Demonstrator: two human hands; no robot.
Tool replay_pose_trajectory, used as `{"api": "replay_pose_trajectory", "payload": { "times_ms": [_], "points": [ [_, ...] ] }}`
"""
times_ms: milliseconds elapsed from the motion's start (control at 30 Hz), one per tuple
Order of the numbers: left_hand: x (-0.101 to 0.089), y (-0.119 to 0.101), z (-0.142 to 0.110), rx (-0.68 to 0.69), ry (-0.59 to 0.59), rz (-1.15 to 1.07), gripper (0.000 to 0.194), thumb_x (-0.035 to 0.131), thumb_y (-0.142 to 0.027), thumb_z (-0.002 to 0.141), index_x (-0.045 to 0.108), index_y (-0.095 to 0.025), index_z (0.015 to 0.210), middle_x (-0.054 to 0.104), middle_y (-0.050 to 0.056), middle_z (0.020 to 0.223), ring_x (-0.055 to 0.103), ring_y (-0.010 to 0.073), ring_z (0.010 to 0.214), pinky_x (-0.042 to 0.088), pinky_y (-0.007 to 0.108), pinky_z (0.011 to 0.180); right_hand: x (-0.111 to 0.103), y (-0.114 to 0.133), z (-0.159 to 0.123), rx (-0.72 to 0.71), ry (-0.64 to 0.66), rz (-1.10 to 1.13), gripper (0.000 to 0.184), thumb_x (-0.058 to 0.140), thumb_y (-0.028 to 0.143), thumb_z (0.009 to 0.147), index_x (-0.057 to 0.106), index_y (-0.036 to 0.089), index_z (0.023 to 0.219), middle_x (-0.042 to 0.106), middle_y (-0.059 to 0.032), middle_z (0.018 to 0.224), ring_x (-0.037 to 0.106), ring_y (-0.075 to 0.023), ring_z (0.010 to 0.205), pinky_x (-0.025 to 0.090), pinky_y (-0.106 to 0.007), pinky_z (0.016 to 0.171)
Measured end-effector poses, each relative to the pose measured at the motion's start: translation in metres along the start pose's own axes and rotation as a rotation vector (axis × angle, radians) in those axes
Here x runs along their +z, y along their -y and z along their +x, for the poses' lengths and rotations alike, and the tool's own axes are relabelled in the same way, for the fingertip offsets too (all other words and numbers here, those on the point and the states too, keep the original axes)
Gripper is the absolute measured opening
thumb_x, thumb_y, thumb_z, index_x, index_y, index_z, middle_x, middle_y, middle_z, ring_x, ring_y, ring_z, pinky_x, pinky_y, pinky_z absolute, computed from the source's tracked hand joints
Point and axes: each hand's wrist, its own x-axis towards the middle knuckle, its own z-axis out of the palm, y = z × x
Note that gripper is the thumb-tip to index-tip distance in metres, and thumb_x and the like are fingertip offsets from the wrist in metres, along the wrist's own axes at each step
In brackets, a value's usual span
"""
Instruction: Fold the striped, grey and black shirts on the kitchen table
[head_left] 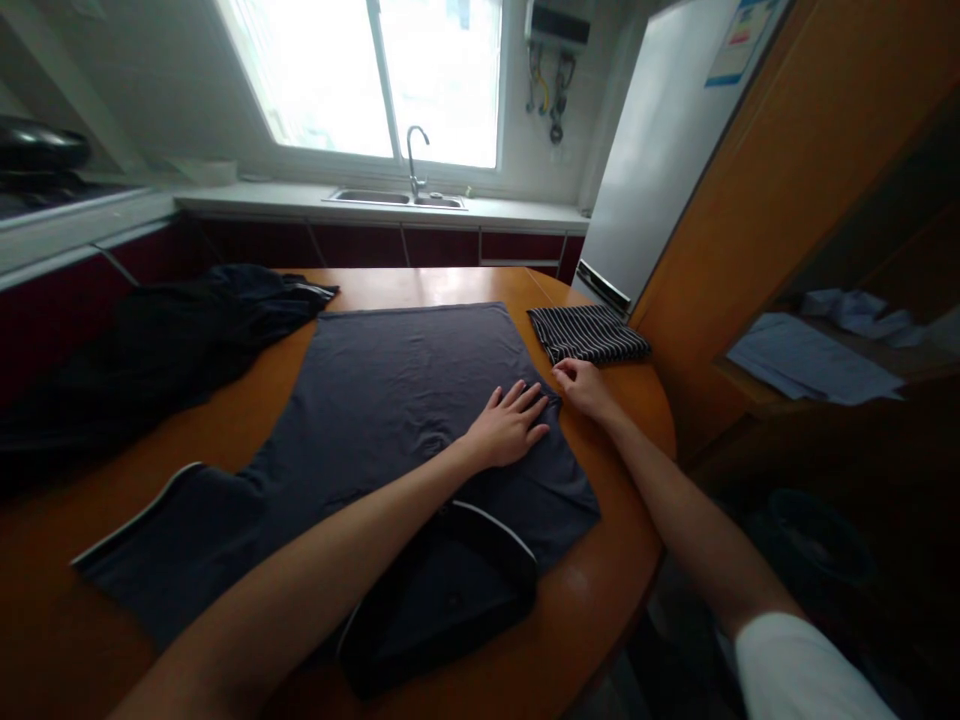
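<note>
A dark grey-blue polo shirt (pixel 375 380) lies spread on the wooden table, its collar (pixel 517 560) toward me and its hem at the far side. White piping edges the collar and the left sleeve (pixel 180 530). My left hand (pixel 510 430) presses flat on the shirt near its right side, fingers spread. Just beyond the shirt's right edge, my right hand (pixel 586 388) has its fingers curled together in a pinch. Whether cloth is between those fingertips cannot be made out. They are close to a folded black-and-white striped cloth (pixel 589 333).
A heap of dark clothing (pixel 172 340) covers the left side of the wooden table (pixel 577 600). Beyond are a counter with a sink (pixel 375 197) and tap (pixel 414 160). A fridge (pixel 652 140) stands at the right, beside an orange cabinet (pixel 795 180) with papers (pixel 810 360) on its shelf.
</note>
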Motion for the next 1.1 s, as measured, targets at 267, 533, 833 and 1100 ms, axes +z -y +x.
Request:
{"api": "replay_pose_trajectory", "payload": {
  "times_ms": [267,533,833,1100],
  "points": [
    [-0.002,0.0,0.001,-0.047,-0.009,-0.004,0.058,0.031,-0.052,0.105,0.034,-0.025,0.156,0.026,0.009,0.165,0.018,0.0334,0.153,0.021,0.061,0.119,-0.009,0.005,-0.007,-0.091,0.316,0.05,0.016,0.065,0.032,0.081,0.07,0.017,0.08,0.068,-0.0016,0.072,0.058,-0.0152,0.066,0.044,-0.026,0.062],
    [-0.008,-0.003,-0.001,-0.014,-0.104,0.032,0.051,0.033,-0.04,0.105,0.043,-0.02,0.151,0.033,0.011,0.162,0.022,0.0326,0.152,0.023,0.062,0.118,-0.011,-0.001,-0.006,-0.051,0.312,0.048,0.007,0.062,0.022,0.08,0.066,0.018,0.085,0.065,-0.0005,0.073,0.058,-0.0145,0.066,0.046,-0.025,0.062],
    [-0.016,-0.021,-0.003,0.29,-0.023,-0.054,0.059,0.034,-0.047,0.105,0.042,-0.01,0.15,0.039,0.016,0.158,0.028,0.0235,0.151,0.022,0.042,0.123,-0.007,-0.007,-0.005,0.016,0.273,-0.013,0.006,0.069,0.022,0.079,0.068,0.017,0.083,0.07,-0.0028,0.073,0.062,-0.0152,0.065,0.046,-0.024,0.06],
    [-0.03,-0.033,-0.015,0.35,0.366,-0.107,0.075,0.038,-0.054,0.101,0.017,-0.015,0.161,0.011,0.012,0.167,0.007,0.0285,0.154,0.012,0.055,0.123,-0.006,-0.008,-0.004,0.046,0.26,-0.022,0.009,0.073,0.024,0.078,0.069,0.017,0.083,0.071,-0.002,0.073,0.063,-0.0146,0.065,0.047,-0.024,0.06]
  ]
}}
